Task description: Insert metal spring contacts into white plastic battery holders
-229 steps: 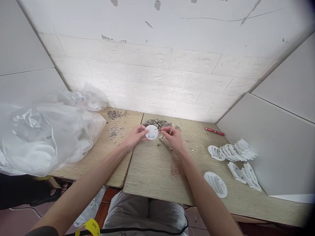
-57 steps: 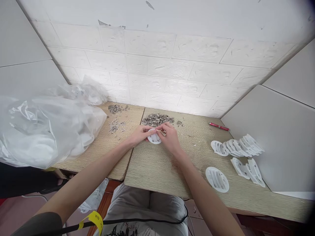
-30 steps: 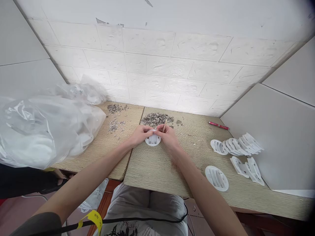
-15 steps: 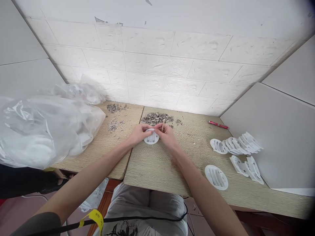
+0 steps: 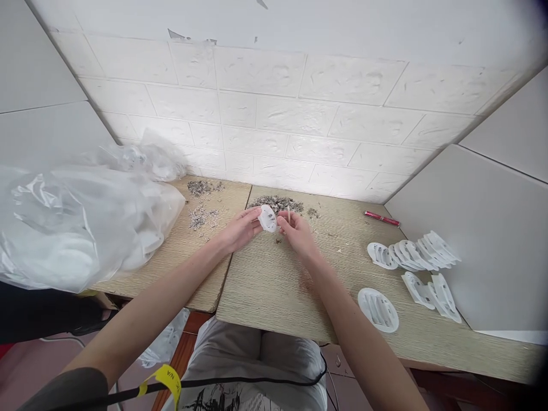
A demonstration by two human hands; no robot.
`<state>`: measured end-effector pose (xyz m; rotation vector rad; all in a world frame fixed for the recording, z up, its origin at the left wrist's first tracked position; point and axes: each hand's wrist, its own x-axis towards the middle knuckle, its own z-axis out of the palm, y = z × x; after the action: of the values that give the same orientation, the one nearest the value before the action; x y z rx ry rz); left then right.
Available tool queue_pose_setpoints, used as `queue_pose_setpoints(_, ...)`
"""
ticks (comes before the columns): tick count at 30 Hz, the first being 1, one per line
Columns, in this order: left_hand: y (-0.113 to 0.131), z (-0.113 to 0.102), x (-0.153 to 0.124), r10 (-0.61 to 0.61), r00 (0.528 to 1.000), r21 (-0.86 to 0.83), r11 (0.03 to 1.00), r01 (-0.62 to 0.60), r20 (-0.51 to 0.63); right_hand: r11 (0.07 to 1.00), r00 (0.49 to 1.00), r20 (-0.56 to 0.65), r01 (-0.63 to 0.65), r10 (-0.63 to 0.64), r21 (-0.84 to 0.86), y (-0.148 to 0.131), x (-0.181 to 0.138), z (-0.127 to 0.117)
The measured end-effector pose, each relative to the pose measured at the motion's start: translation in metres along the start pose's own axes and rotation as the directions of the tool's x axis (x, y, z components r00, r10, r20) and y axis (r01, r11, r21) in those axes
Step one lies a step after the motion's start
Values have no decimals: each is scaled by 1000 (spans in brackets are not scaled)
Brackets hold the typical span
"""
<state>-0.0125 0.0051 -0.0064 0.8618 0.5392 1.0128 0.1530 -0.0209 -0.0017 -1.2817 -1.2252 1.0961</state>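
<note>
Fingers of the left hand grasp a white disc, tilted above the worktop by the far pile of small metallic parts. The right hand grips a thin stick; whether it touches the disc I cannot tell. Similar discs rest on the right.

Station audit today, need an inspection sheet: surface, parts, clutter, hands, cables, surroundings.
Surface: wood-grain tabletop, seamed, with a reddish stain.
Parts: white disc, held; similar discs at right; metal pieces heaped at back.
Clutter: red pen-like object; plastic bag at left.
Hands: left hand grips the disc; right hand holds a thin stick, contact with disc unclear.
Cables: black cable with yellow tag across lap.
Surroundings: scuffed white wall, grey side panels.
</note>
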Motion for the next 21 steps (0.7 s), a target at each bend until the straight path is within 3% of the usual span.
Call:
queue_pose_setpoints(3, 2, 1, 0, -8, 999, -21, 1000, 7, -44, 930, 984, 64, 179, -167, -322, -2, -1, -2)
queue_pose_setpoints(6, 1, 0, 1, -1, 999, -13, 1000, 0, -54, 813, 961, 100, 272, -259, -514, -1, -2, -3)
queue_pose_setpoints(10, -3, -5, 4, 38, 998, 3, 999, -38, -59, 732, 940, 107, 322, -325, -600, 2, -3, -4)
queue_pose_setpoints(16, -6, -8, 5, 72, 997, 102, 992, -69, -28, 664, 938, 131, 321, -321, -675, 1, -4, -3)
queue_pose_setpoints(21, -5, -2, 2, 75, 993, 204, 977, -55, -89, 556, 936, 145, 311, -322, -771, -2, -10, 1)
